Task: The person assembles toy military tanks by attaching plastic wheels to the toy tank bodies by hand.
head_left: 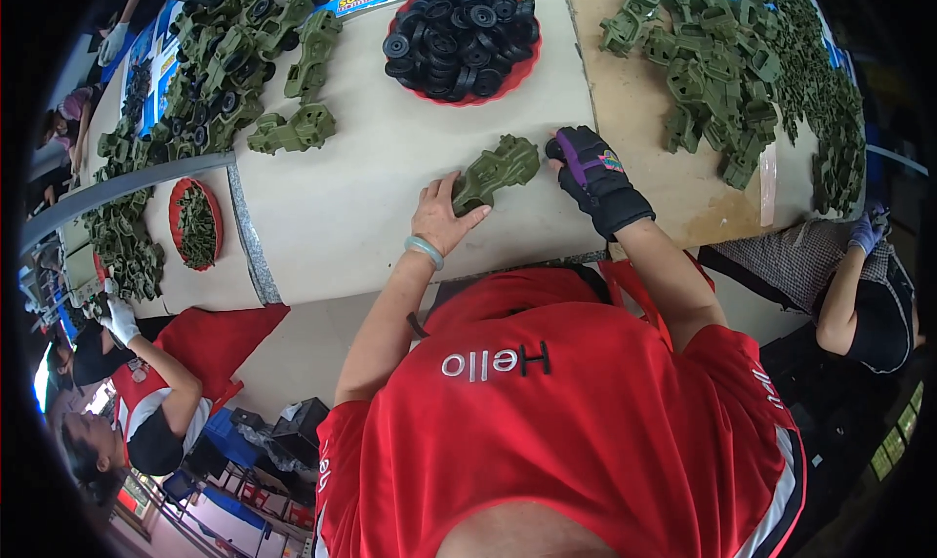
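Observation:
A green plastic toy vehicle body (500, 171) is tilted just above the pale tabletop, its far end pointing right. My bare left hand (442, 221), with a pale bangle at the wrist, grips its near end between thumb and fingers. To the right of it is my right hand (597, 179), in a black and purple glove with bare fingertips. Its thumb and finger pinch a small black wheel (554, 149), a short gap from the vehicle body. The glove partly hides the wheel.
A red bowl (534, 62) heaped with black wheels stands ahead. Green vehicle bodies, many with wheels, pile up at left (220, 80); more bodies (717, 80) and small green parts (830, 119) lie right. A grey rail (127, 181) crosses the left. Co-workers sit at both sides.

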`<state>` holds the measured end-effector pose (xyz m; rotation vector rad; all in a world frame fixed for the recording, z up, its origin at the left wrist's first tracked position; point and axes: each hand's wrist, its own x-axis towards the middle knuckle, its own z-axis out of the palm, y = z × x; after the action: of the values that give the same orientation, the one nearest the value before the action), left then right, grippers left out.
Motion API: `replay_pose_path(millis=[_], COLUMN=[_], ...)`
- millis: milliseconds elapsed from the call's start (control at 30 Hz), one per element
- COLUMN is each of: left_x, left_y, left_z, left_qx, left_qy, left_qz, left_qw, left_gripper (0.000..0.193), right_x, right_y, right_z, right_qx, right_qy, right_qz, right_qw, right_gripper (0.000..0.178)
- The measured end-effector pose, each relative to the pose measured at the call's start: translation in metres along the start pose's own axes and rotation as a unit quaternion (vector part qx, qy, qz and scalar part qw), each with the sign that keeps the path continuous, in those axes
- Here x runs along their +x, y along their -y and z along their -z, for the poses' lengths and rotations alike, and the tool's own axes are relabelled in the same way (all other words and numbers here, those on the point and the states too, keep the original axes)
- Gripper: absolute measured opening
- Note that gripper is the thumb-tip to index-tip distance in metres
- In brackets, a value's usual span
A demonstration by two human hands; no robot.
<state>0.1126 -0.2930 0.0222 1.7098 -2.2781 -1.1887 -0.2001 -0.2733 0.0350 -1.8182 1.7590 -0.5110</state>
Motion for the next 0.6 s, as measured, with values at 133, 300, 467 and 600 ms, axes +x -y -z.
replay_pose_path(millis=[133,300,467,600], left_x=[0.004,-0.027,-0.045,-0.04], left_y=[-0.004,0.01,0.004,-0.016], left_z=[0.001,-0.002,0.007,0.005], left_qx=[0.004,0.097,0.1,0.141], left_qy=[0.043,-0.031,0.017,-0.013], left_qz=[-0.012,-0.122,-0.094,-0.095], left_qw=[0.999,0.987,0.99,0.985], left_gripper=[0.076,0.074,0.084,0.079], right_x=[-0.003,-0.011,-0.024,-0.014], right_y=[0.001,0.001,0.01,0.041], right_z=[0.007,0.012,0.015,0.027], right_qx=[-0.116,-0.038,0.264,0.165], right_qy=[0.055,0.022,0.109,0.115], right_qz=[0.026,0.02,-0.112,0.065], right_qw=[0.991,0.999,0.952,0.977], right_gripper=[0.037,0.046,0.049,0.051])
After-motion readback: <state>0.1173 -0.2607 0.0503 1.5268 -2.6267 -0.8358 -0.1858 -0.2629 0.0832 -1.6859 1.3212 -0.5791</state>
